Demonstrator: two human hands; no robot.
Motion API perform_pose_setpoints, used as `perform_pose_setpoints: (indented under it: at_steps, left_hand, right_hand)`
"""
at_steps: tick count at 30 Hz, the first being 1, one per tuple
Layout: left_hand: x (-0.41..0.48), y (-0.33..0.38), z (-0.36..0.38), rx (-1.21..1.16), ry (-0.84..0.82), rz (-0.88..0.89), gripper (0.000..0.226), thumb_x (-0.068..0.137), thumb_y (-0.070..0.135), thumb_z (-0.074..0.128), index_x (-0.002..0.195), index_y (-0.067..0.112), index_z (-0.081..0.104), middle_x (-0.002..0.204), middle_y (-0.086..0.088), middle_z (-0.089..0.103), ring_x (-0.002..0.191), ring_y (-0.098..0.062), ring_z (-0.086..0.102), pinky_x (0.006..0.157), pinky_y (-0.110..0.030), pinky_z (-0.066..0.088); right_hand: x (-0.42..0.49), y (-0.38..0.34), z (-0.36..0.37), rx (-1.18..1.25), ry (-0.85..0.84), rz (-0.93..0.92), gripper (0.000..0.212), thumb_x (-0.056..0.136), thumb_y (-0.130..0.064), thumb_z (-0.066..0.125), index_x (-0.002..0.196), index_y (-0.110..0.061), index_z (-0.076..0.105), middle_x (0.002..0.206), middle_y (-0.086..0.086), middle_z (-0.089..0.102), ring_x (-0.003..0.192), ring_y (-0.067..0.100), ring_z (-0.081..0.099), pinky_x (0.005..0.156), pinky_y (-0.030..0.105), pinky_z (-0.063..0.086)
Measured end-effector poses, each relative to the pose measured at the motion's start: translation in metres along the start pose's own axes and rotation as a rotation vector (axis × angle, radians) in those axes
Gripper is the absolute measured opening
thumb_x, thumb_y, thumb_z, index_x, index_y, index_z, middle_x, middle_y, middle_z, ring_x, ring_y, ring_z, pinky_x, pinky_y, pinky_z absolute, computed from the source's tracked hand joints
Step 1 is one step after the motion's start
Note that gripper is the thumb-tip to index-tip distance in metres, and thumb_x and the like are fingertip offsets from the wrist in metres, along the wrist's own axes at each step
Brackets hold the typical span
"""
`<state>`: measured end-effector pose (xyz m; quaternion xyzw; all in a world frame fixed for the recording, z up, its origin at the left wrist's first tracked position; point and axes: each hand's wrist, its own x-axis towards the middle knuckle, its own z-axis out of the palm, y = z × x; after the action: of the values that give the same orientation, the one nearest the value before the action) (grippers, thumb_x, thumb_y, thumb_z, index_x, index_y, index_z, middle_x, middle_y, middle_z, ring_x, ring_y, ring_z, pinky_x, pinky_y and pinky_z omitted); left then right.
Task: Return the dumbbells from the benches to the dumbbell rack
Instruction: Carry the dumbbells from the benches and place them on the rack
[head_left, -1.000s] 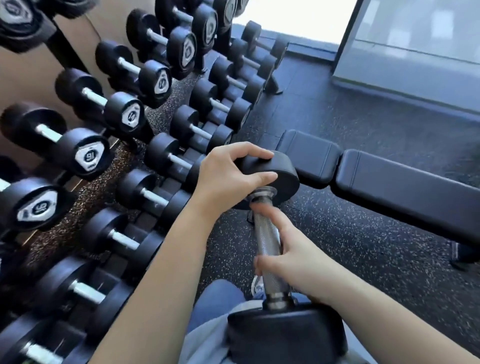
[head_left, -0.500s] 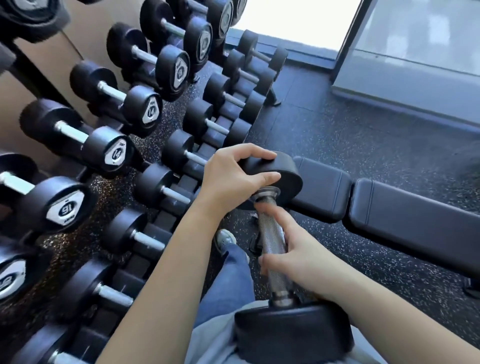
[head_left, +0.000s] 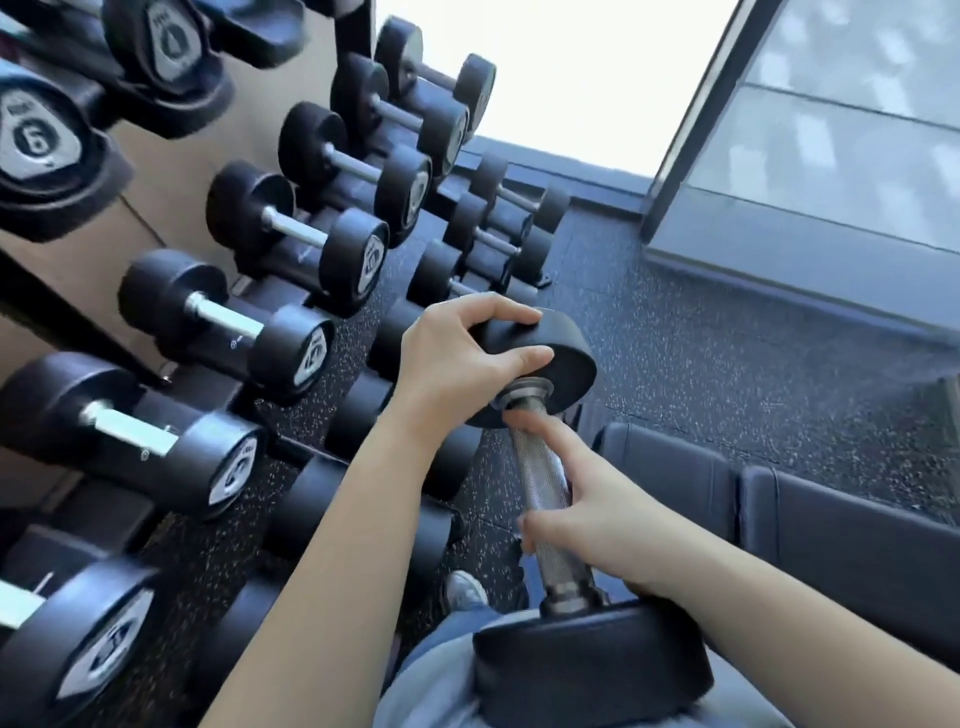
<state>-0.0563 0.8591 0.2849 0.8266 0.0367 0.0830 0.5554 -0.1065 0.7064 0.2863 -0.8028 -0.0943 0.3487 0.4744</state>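
The desk (head_left: 831, 525) has slid toward 4 o'clock; left hand (head_left: 457, 358) clasps the dumbbell (head_left: 540, 483) head, right hand (head_left: 587, 514) grips its handle.

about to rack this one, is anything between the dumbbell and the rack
Nothing visible stands between them. The dumbbell, held by the left hand and right hand, is right beside the rack; no free slot is visible.

We have swung toward the dumbbell rack (head_left: 218, 332), its rows now larger at nine o'clock. The bench (head_left: 810, 525) has slid to four o'clock, and the dumbbell (head_left: 545, 467) sits higher, nearer the rack.
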Motion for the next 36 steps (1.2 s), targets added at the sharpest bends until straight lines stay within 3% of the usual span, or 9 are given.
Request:
perform_pose_setpoints:
  at_steps: [3, 10, 17, 22, 26, 28, 33, 35, 36]
  left_hand:
    - [0.017, -0.008, -0.016, 0.013, 0.032, 0.005, 0.025, 0.055, 0.038, 0.076, 0.079, 0.037, 0.069, 0.085, 0.015, 0.07, 0.087, -0.005, 0.064, 0.086, -0.036, 0.051]
    - [0.046, -0.026, -0.037, 0.036, 0.056, -0.013, 0.025, 0.06, 0.035, 0.075, 0.084, 0.037, 0.067, 0.09, 0.018, 0.068, 0.092, -0.002, 0.062, 0.088, -0.036, 0.05]
    - [0.094, -0.048, -0.045, 0.068, 0.11, -0.041, 0.029, 0.063, 0.027, 0.077, 0.088, 0.036, 0.066, 0.093, 0.017, 0.067, 0.093, -0.002, 0.061, 0.089, -0.032, 0.049]
    - [0.156, -0.061, -0.049, 0.102, 0.226, -0.082, 0.028, 0.065, 0.022, 0.08, 0.086, 0.036, 0.067, 0.09, 0.018, 0.067, 0.089, 0.0, 0.06, 0.087, -0.023, 0.047]
    - [0.222, -0.067, -0.053, 0.096, 0.274, -0.092, 0.027, 0.063, 0.027, 0.077, 0.086, 0.037, 0.067, 0.091, 0.017, 0.068, 0.091, -0.005, 0.063, 0.089, -0.032, 0.05]
    - [0.258, -0.067, -0.057, 0.108, 0.289, -0.088, 0.027, 0.063, 0.026, 0.077, 0.088, 0.035, 0.068, 0.093, 0.016, 0.068, 0.093, -0.005, 0.063, 0.089, -0.034, 0.05]
    - [0.341, -0.058, -0.069, 0.109, 0.341, -0.104, 0.029, 0.063, 0.025, 0.077, 0.09, 0.031, 0.069, 0.093, 0.014, 0.068, 0.093, -0.002, 0.061, 0.09, -0.029, 0.048]
    - [0.37, -0.055, -0.075, 0.108, 0.376, -0.103, 0.029, 0.062, 0.025, 0.076, 0.09, 0.028, 0.069, 0.094, 0.011, 0.069, 0.093, -0.002, 0.062, 0.09, -0.029, 0.048]
    - [0.382, -0.054, -0.078, 0.106, 0.395, -0.106, 0.029, 0.062, 0.025, 0.075, 0.09, 0.028, 0.069, 0.094, 0.011, 0.069, 0.094, -0.002, 0.062, 0.09, -0.029, 0.048]
  right_hand:
    - [0.023, -0.012, 0.001, 0.003, -0.018, -0.032, 0.077, 0.076, 0.003, 0.056, 0.129, -0.047, 0.034, 0.11, -0.01, 0.055, 0.097, 0.043, 0.059, 0.08, 0.047, 0.051]
    - [0.075, -0.021, -0.002, 0.049, -0.071, -0.066, 0.077, 0.069, 0.003, 0.06, 0.116, -0.054, 0.037, 0.12, -0.009, 0.053, 0.084, 0.048, 0.06, 0.075, 0.057, 0.053]
    - [0.138, -0.032, -0.022, 0.034, -0.159, -0.094, 0.075, 0.069, -0.003, 0.06, 0.116, -0.056, 0.037, 0.126, -0.01, 0.051, 0.079, 0.048, 0.06, 0.075, 0.053, 0.054]
    - [0.204, -0.051, -0.056, -0.034, -0.223, -0.122, 0.076, 0.072, -0.001, 0.06, 0.125, -0.05, 0.037, 0.126, -0.01, 0.051, 0.077, 0.036, 0.061, 0.075, 0.04, 0.056]
    - [0.264, -0.074, -0.089, -0.01, -0.27, -0.144, 0.074, 0.068, -0.007, 0.062, 0.106, -0.065, 0.037, 0.125, -0.009, 0.048, 0.076, 0.045, 0.064, 0.073, 0.054, 0.055]
    - [0.295, -0.087, -0.109, -0.029, -0.269, -0.185, 0.075, 0.072, -0.002, 0.062, 0.108, -0.062, 0.036, 0.128, -0.01, 0.046, 0.08, 0.037, 0.066, 0.078, 0.047, 0.055]
    - [0.362, -0.128, -0.16, -0.121, -0.304, -0.235, 0.075, 0.077, 0.0, 0.061, 0.112, -0.059, 0.03, 0.114, -0.014, 0.048, 0.113, 0.026, 0.052, 0.073, 0.007, 0.044]
    - [0.386, -0.146, -0.177, -0.17, -0.315, -0.243, 0.075, 0.077, -0.002, 0.06, 0.115, -0.059, 0.031, 0.115, -0.002, 0.054, 0.11, 0.029, 0.054, 0.07, 0.01, 0.046]
    - [0.397, -0.155, -0.184, -0.192, -0.327, -0.245, 0.075, 0.077, -0.002, 0.06, 0.117, -0.059, 0.031, 0.117, 0.005, 0.056, 0.106, 0.032, 0.057, 0.075, 0.021, 0.05]
